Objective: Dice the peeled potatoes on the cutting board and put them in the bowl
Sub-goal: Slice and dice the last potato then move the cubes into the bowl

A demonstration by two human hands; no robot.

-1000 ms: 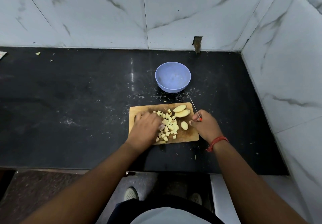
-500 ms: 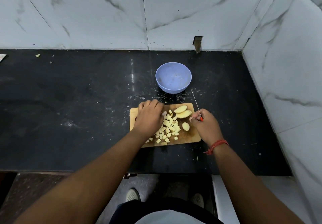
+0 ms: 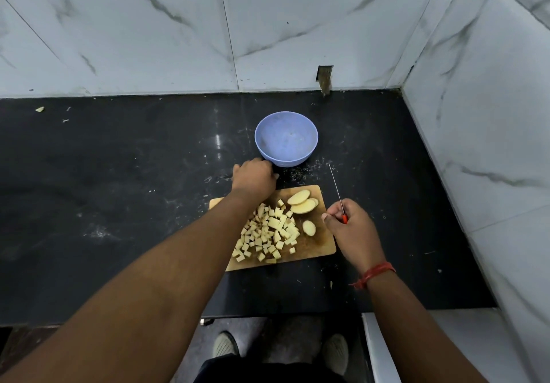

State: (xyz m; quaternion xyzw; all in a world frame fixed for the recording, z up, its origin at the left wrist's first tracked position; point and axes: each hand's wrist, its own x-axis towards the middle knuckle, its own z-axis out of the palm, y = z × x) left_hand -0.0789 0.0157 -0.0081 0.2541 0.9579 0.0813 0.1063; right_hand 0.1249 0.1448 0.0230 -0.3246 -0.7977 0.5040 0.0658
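Observation:
A wooden cutting board (image 3: 323, 247) lies on the black counter with a pile of potato dice (image 3: 268, 233) on it. Three peeled potato slices (image 3: 302, 202) rest at its far right. A blue bowl (image 3: 286, 138) stands just beyond the board and looks empty inside. My left hand (image 3: 254, 178) hovers between board and bowl, right at the bowl's near-left side. Its fingers are curled under in a fist around potato dice, which the fist mostly hides. My right hand (image 3: 352, 231) grips the red handle of a thin knife (image 3: 335, 184) at the board's right edge, blade pointing away.
The black counter (image 3: 119, 189) is speckled with scraps near the bowl. Marble walls close it off at the back and on the right (image 3: 476, 144). The counter's front edge runs just below the board, with my shoes and the floor beneath it.
My left hand has left the dice pile and moved forward off the board to the bowl's near side. The right hand with the knife has barely moved.

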